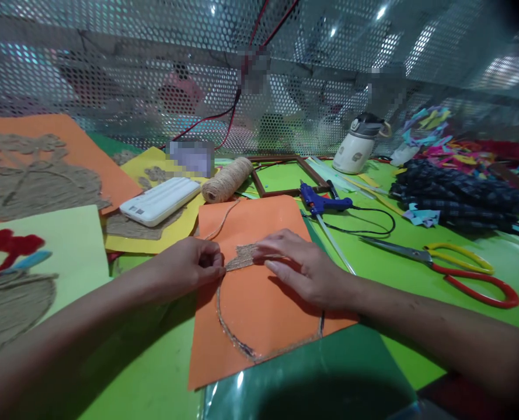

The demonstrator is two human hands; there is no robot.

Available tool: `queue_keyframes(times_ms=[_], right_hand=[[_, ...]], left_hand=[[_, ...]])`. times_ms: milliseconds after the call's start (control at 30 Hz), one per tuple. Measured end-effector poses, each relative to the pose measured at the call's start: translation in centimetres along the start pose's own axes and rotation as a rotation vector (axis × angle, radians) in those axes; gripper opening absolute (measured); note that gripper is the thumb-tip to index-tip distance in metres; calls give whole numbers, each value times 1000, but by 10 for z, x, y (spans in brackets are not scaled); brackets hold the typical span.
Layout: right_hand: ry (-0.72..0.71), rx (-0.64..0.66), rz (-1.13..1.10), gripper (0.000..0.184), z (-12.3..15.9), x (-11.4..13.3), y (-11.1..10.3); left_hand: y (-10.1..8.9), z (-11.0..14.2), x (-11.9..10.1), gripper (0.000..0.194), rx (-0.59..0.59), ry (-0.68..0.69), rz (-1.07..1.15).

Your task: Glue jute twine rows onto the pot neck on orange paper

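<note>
An orange sheet of card point(277, 326) lies in front of me with a curved outline of jute twine point(224, 324) on it. Inside the upper part of that outline is a small patch of side-by-side twine rows point(240, 256). At the patch's left edge, my left hand point(200, 262) pinches the jute twine between thumb and forefinger. A strand runs from behind this hand up toward the twine spool point(227, 179). My right hand point(303, 268) rests over the patch's right end, fingers stretched out and covering part of it.
Right of the card are a blue glue gun point(323, 201) with its cord and scissors point(438, 262) with red and yellow handles. Behind stand a brown frame point(259, 185) and white bottle point(356, 146). A white power bank point(160, 200) and twine-decorated sheets point(82, 230) lie left.
</note>
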State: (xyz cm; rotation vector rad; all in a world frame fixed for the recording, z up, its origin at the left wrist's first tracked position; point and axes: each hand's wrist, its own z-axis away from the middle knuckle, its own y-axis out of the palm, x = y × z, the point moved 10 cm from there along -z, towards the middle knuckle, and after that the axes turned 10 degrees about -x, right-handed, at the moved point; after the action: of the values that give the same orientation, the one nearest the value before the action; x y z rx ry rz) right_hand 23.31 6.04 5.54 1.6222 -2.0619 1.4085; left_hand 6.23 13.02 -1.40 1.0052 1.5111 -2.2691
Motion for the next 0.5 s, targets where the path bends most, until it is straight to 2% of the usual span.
queue_keyframes(times_ms=[67, 133, 333, 500], right_hand=[[-6, -56, -8, 28, -2, -2, -8], [-27, -52, 22, 29, -2, -1, -9], [-55, 165, 266, 35, 3, 6, 13], [-110, 206, 350, 33, 4, 10, 19]], left_hand=[[0, 0, 0, 38, 7, -3, 0], [0, 0, 0, 37, 11, -6, -4], [-1, -2, 1, 37, 11, -16, -21], [-1, -3, 2, 39, 4, -10, -25]])
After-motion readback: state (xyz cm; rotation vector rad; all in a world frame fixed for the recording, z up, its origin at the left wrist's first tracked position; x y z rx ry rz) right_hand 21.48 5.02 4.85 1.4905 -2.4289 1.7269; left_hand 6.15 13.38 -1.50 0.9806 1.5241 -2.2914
